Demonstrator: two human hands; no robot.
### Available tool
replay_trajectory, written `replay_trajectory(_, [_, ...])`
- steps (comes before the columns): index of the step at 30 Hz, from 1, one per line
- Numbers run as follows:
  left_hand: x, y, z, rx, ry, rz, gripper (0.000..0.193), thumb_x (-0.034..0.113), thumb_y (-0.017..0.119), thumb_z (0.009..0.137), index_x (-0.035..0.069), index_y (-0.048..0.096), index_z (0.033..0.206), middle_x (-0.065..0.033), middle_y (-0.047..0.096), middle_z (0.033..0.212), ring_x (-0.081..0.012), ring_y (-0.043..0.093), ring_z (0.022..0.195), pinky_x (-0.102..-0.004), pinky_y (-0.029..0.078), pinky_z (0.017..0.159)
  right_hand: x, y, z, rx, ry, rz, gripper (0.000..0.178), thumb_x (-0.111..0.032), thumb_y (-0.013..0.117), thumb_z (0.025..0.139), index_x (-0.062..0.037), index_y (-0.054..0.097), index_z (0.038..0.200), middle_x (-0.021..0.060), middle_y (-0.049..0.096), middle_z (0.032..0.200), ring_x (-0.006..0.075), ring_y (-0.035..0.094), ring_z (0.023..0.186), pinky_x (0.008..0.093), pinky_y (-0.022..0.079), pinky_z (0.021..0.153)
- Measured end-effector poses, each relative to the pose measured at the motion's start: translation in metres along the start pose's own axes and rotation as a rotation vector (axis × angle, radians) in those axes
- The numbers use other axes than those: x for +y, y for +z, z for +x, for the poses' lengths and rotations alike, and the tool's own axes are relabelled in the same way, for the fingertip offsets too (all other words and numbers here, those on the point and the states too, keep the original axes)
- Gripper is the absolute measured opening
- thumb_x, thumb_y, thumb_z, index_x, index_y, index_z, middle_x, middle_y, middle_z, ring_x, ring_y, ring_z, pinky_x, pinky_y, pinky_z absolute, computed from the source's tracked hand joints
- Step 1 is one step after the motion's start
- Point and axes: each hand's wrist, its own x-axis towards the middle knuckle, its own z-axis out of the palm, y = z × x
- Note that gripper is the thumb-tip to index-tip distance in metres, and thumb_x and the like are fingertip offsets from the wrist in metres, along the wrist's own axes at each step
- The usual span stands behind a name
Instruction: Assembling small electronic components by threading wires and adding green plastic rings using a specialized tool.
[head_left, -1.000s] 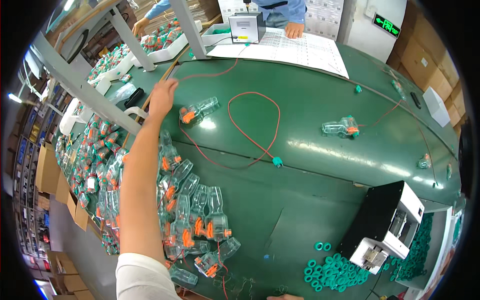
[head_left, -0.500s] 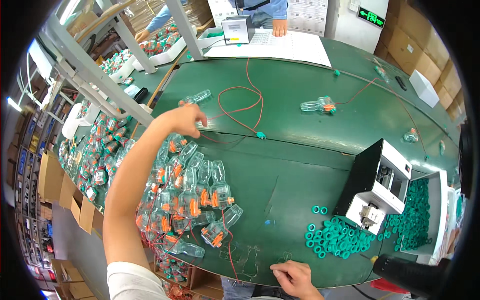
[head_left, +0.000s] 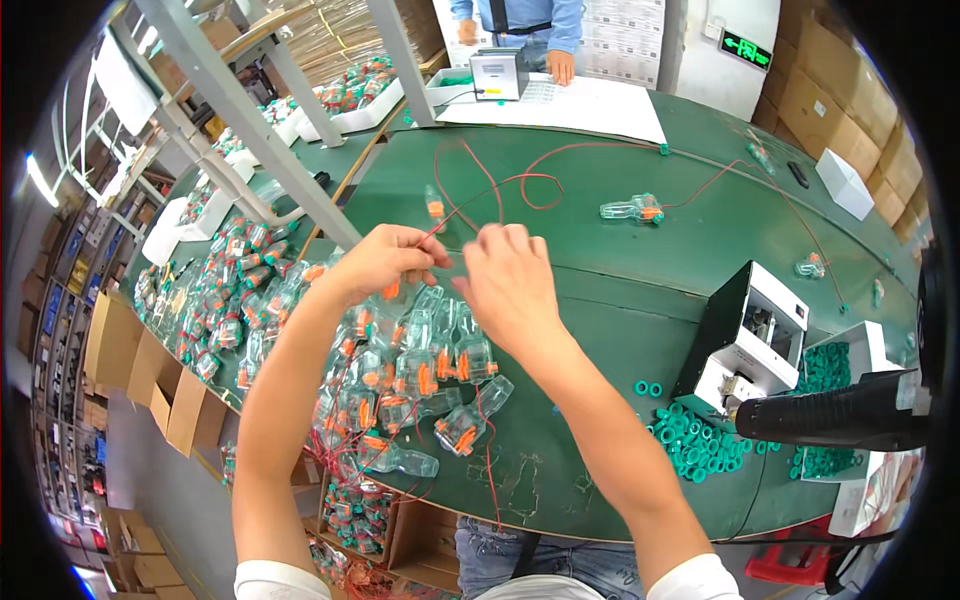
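My left hand (head_left: 392,262) is closed, thumb and fingertips pinching a thin red cord (head_left: 540,178) over the near-left half of the bench. Close beside it, my right hand (head_left: 512,288) shows its back with fingers bent downward; cord runs to it, but what its fingertips hold is hidden. Just beyond the hands lies a clear bottle-shaped plastic piece (head_left: 434,203) with an orange part. Under and in front of my left hand is a heap of similar clear pieces (head_left: 418,370) with orange inserts and tangled red cords. The cord's green end piece (head_left: 664,149) rests toward the far side.
On the right stand a black-and-white machine (head_left: 745,345), loose green rings (head_left: 695,445) and a white box of rings (head_left: 868,350). A black tool (head_left: 830,410) juts in. Another corded piece (head_left: 632,208) lies farther off. A metal post (head_left: 260,130) rises left; a co-worker (head_left: 540,25) stands opposite.
My right hand has come up from the near edge to join my left. The cord's loop has shifted, with its green end now farther away and to the right.
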Motion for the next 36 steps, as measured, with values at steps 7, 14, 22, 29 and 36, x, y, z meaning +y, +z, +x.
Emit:
replay_trajectory(7, [-0.034, -0.012, -0.041, 0.085, 0.391, 0.374, 0.017, 0.016, 0.072, 0.088, 0.007, 0.071, 0.102, -0.0104, 0.061, 0.123, -0.0215, 0.056, 0.11, -0.0339, 0.046, 0.09, -0.027, -0.031, 0.018, -0.107, -0.277, 0.227, 0.013, -0.016, 0.062, 0.086, -0.0096, 0.06, 0.097, 0.0054, 0.059, 0.083, 0.0259, 0.062, 0.076, 0.0424, 0.049, 0.069])
replay_trajectory(14, [0.004, -0.019, -0.054, 0.158, 0.48, 0.146, 0.015, 0.014, 0.063, 0.096, 0.0, 0.064, 0.103, -0.0035, 0.064, 0.105, -0.0131, 0.059, 0.097, -0.0307, 0.048, 0.091, 0.003, -0.055, 0.089, -0.087, -0.356, -0.081, 0.027, -0.034, 0.068, 0.085, -0.0096, 0.066, 0.075, 0.0091, 0.068, 0.072, 0.028, 0.07, 0.072, 0.0413, 0.053, 0.058])
replay_trajectory(22, [0.013, -0.023, -0.03, 0.425, 0.522, 0.181, 0.031, 0.027, 0.062, 0.099, 0.0, 0.065, 0.087, -0.0034, 0.064, 0.081, -0.013, 0.057, 0.078, -0.0298, 0.047, 0.075, -0.043, -0.127, 0.147, 0.194, -0.558, -0.267, 0.016, -0.021, 0.062, 0.091, -0.0069, 0.067, 0.087, 0.0087, 0.068, 0.079, 0.0329, 0.067, 0.073, 0.0443, 0.052, 0.06])
replay_trajectory(29, [-0.046, -0.032, -0.004, 0.6, 0.748, 0.62, 0.029, 0.026, 0.066, 0.098, 0.0, 0.063, 0.086, -0.0034, 0.062, 0.079, -0.0133, 0.054, 0.071, -0.0314, 0.047, 0.071, -0.086, -0.223, 0.124, -0.249, -0.459, -0.15, 0.029, -0.024, 0.06, 0.096, -0.0006, 0.071, 0.082, 0.0202, 0.07, 0.082, 0.035, 0.071, 0.081, 0.0423, 0.056, 0.067])
replay_trajectory(36, [-0.087, -0.003, 0.016, 0.642, 0.706, 0.09, 0.022, 0.023, 0.066, 0.096, 0.001, 0.064, 0.094, -0.013, 0.061, 0.091, -0.0284, 0.056, 0.093, -0.0403, 0.045, 0.084, -0.1, -0.187, 0.111, 0.017, -0.697, 0.136, 0.016, -0.02, 0.071, 0.078, -0.0058, 0.074, 0.085, 0.0142, 0.071, 0.078, 0.0304, 0.072, 0.075, 0.0402, 0.058, 0.066])
